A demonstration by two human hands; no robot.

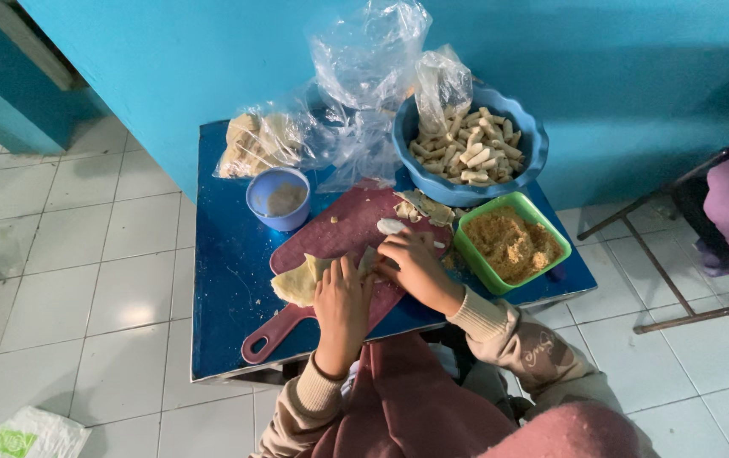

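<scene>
A thin pale dough wrapper [297, 282] lies on a dark red cutting board [339, 231] on a small blue table [220, 280]. My left hand [343, 298] presses flat on the wrapper's right part. My right hand [415, 263] pinches the wrapper's far edge beside it, fingers curled on the dough. A small white piece [391, 226] sits on the board just beyond my right fingers.
A green square bowl of orange-brown filling [512, 244] stands right of the board. Behind it a blue bowl [470, 146] holds several finished rolls. A small blue cup [278, 198], bagged wrappers [258, 142] and clear plastic bags [364, 76] sit at the back. A metal chair frame [661, 271] stands right.
</scene>
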